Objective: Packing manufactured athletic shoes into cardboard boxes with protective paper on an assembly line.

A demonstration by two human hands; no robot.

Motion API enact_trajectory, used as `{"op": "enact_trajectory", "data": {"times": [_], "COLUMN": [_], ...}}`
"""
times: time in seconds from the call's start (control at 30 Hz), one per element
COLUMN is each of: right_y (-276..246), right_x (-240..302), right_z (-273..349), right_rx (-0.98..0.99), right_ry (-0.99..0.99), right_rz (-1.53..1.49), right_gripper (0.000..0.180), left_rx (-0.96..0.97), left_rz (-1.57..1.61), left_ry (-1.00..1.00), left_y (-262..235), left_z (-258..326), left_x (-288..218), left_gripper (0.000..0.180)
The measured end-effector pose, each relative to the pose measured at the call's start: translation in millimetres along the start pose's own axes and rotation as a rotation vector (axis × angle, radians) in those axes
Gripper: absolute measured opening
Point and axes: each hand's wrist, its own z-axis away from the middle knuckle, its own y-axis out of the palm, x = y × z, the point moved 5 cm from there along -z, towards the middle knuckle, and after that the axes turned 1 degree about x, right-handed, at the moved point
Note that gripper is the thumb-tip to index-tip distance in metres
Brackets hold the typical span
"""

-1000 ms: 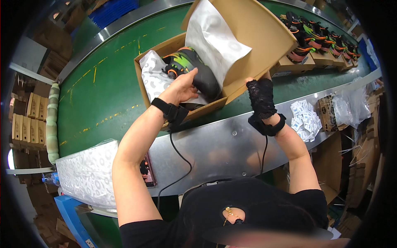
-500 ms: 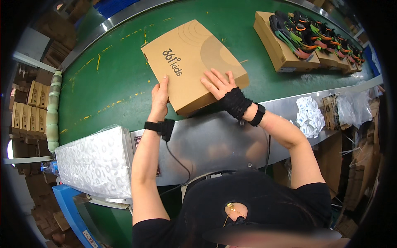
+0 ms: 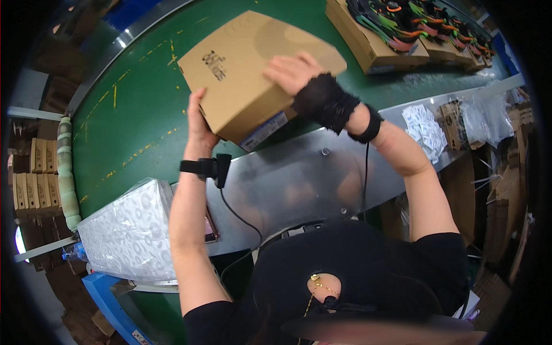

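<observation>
the closed cardboard shoebox (image 3: 253,75) sits tilted between both hands, above the green conveyor belt (image 3: 132,109) at its near edge. the left hand (image 3: 198,123) presses against the box's near-left side wall, fingers pointing up along it and the thumb on the near face; it is clamped to the box from the side. the right hand (image 3: 293,72), in a black lace fingerless glove (image 3: 325,103), lies flat on the lid with fingers spread toward the far-left, pressing down; the two hands together grip the box. a white label (image 3: 264,131) shows on the box's near end, just right of the left hand and below the right palm.

below the left hand, a black wrist strap carries a small black device (image 3: 221,168), and a cable hangs from it toward the body. a black band (image 3: 368,123) circles the right wrist. beneath both forearms lies the brushed metal ledge (image 3: 299,178). down-left of the left forearm is a stack of white patterned tissue paper (image 3: 129,230). far-right of the right hand, open boxes of colourful shoes (image 3: 397,29) rest on the belt, and small white packets (image 3: 422,123) lie on the ledge right of the right wrist.
</observation>
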Motion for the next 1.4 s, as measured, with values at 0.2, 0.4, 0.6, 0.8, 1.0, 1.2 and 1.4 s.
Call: {"op": "enact_trajectory", "data": {"times": [0.2, 0.4, 0.6, 0.8, 1.0, 1.2, 1.4], "right_y": [-85.9, -24.1, 14.1, 64.7, 72.5, 34.5, -95.6], "right_x": [-57.8, -207.2, -247.3, -290.4, -204.2, -54.2, -47.2], "right_z": [-13.3, 158.9, 201.0, 187.7, 165.0, 130.6, 37.4], "right_rx": [-0.405, -0.545, -0.772, -0.478, -0.358, 0.069, -0.155], "right_ry": [0.139, 1.359, 1.845, 1.709, 1.731, 1.470, 0.277], "right_rz": [-0.014, -1.467, -1.488, -1.230, -1.161, -1.720, -0.517], "right_gripper": [0.038, 0.029, 0.061, 0.034, 0.042, 0.026, 0.016], "left_rx": [-0.060, -0.162, -1.038, -0.821, -0.850, -0.621, -0.305], "left_rz": [0.108, 0.069, -0.605, 0.181, 0.327, -0.043, -0.316], "left_ry": [0.034, 0.308, 0.927, 0.756, 0.775, 0.642, 0.399], "left_y": [10.3, -68.4, -139.8, -136.9, -164.1, -142.4, -68.8], "left_z": [34.4, 137.9, 344.6, 317.9, 316.2, 268.4, 214.0], "left_x": [-35.8, -92.2, -111.8, -136.2, -111.7, -75.6, -27.0], "left_gripper": [0.053, 0.040, 0.050, 0.055, 0.059, 0.047, 0.039]}}
